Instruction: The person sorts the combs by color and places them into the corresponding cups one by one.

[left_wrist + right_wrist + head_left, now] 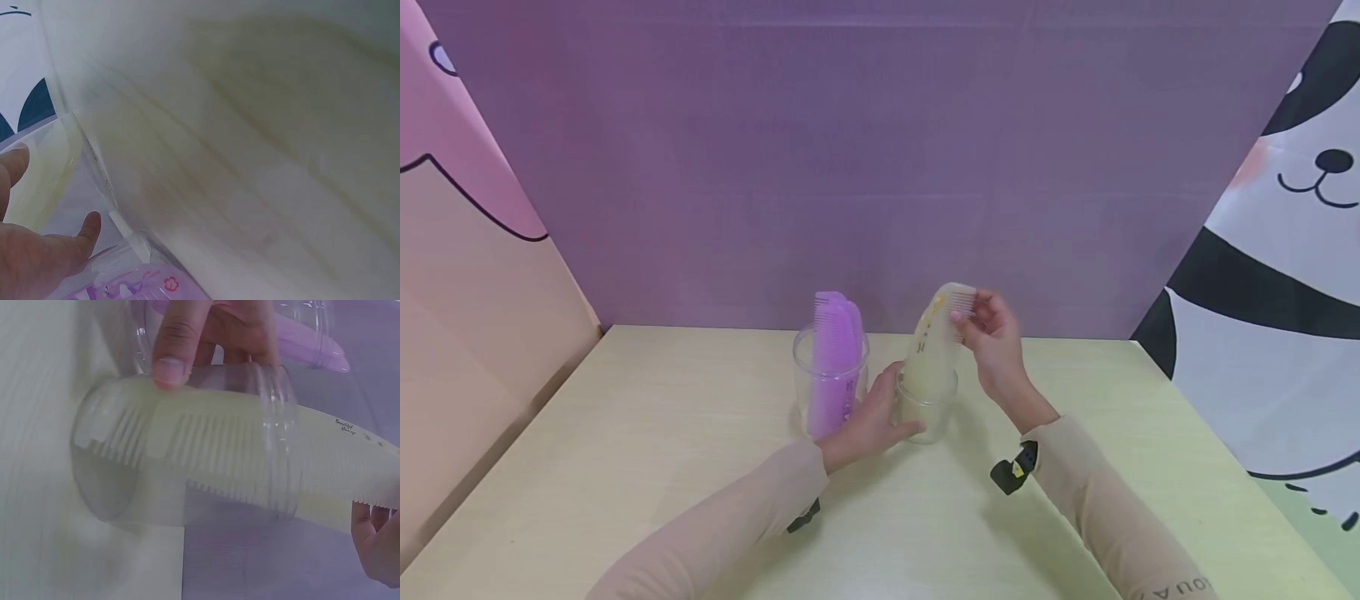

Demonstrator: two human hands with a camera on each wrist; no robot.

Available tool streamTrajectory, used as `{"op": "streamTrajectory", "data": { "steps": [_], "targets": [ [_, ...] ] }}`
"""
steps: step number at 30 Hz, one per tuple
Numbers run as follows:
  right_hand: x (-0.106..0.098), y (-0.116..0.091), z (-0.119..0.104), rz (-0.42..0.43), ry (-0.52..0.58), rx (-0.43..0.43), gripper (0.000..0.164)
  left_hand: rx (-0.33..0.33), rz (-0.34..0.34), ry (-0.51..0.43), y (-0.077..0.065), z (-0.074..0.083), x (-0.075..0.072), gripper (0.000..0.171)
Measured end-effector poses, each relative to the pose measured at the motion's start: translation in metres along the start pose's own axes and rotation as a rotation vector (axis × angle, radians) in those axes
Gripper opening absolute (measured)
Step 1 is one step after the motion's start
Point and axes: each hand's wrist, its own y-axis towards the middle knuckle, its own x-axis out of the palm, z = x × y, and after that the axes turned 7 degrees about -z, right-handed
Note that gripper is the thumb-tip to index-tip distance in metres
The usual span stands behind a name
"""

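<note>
A pale yellow comb [936,333] stands tilted in a clear plastic cup [927,417], its upper end above the rim. My right hand [997,350] pinches that comb near its top, on the toothed side. Around the cup's left side my left hand [868,421] holds it, with the thumb across the front. Through the cup's wall in the right wrist view, more than one set of pale comb teeth [212,437] shows. Just left of my left hand, purple combs [835,358] stand in a second clear cup [802,371].
Both cups stand on a light wooden table [715,467], toward its far edge. A purple panel [887,167] rises behind them. A panda-printed panel [1285,275] flanks the right side, and a pink and beige panel [475,292] the left.
</note>
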Motion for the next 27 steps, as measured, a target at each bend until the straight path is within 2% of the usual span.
{"op": "streamTrajectory", "data": {
  "steps": [7,15,27],
  "targets": [
    [-0.001,-0.001,0.006,-0.005,-0.028,0.012,0.029,0.000,-0.008,0.004,0.000,0.001,0.000,0.089],
    [-0.001,-0.001,0.014,-0.010,-0.011,0.010,0.033,0.004,0.001,0.026,0.001,-0.001,0.001,0.090],
    [-0.001,0.000,0.017,0.057,-0.124,0.034,0.033,0.012,0.004,0.019,0.002,-0.003,0.002,0.091]
  ]
}}
